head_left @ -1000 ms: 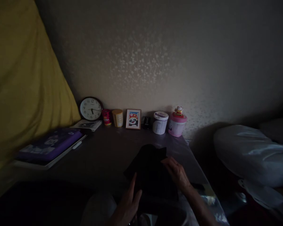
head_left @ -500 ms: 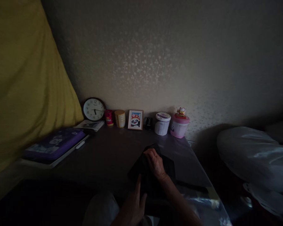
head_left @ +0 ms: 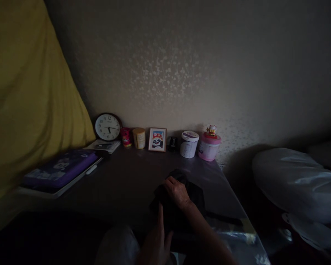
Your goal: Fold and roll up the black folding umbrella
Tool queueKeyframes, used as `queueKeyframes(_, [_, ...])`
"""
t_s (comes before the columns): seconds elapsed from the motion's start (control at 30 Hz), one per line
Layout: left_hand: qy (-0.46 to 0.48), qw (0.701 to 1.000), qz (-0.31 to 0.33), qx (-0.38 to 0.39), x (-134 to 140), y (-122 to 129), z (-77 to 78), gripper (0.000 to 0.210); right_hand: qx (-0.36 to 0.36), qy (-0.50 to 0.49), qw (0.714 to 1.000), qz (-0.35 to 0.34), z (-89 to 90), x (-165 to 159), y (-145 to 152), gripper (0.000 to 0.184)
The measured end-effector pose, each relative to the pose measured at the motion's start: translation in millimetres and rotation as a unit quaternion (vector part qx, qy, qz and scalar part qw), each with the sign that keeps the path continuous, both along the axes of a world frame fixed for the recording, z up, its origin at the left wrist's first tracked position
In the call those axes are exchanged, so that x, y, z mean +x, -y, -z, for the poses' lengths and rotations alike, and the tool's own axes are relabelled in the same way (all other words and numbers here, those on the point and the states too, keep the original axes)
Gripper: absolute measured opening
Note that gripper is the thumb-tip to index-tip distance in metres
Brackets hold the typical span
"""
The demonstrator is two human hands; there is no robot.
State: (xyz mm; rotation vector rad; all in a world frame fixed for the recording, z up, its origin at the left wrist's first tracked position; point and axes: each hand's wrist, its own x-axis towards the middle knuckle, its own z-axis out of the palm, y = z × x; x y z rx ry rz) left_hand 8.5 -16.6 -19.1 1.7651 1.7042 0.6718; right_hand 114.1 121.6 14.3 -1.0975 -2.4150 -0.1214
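On the near part of the table lies a dark, soft, folded piece of black fabric (head_left: pixel 196 195); whether it is a bag or a garment is too dark to tell. My right hand (head_left: pixel 177 192) reaches over its middle, fingers curled together and pinching the fabric. Below and to the left, my left hand (head_left: pixel 157 237) rests at the fabric's near edge. Its index finger points forward against the fabric, with the thumb apart; the other fingers are lost in shadow. A dark strap-like strip (head_left: pixel 224 218) extends right from beside the fabric.
Along the wall stand a clock (head_left: pixel 108 127), a red canister (head_left: pixel 126 137), a yellow-lidded jar (head_left: pixel 139 138), a framed panda picture (head_left: pixel 157 140), a white tub (head_left: pixel 189 144) and a pink tub (head_left: pixel 209 148). A purple case (head_left: pixel 61 170) lies left. White plastic bags (head_left: pixel 295 180) sit beyond the table's right edge.
My right hand has shifted slightly left and toward me, pulling a fold of the black fabric with it. My left hand stays almost in place.
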Motion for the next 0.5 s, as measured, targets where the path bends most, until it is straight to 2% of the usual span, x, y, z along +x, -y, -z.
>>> queueKeyframes(0.1, [0.011, 1.0, -0.013, -0.007, 2, 1, -5.4, 0.076, 0.007, 0.012, 1.0, -0.003, -0.4, 0, 0, 0.016])
queueKeyframes(0.3, [-0.062, 0.996, 0.056, -0.03, 2, 2, -23.7, 0.069, 0.006, 0.048, 0.999, 0.001, 0.5, 1, -4, 0.015])
queueKeyframes(0.5, [-0.147, 0.986, 0.076, -0.036, 2, 1, -23.9, 0.063, -0.009, 0.062, 0.997, -0.039, -2.1, 3, -6, 0.016])
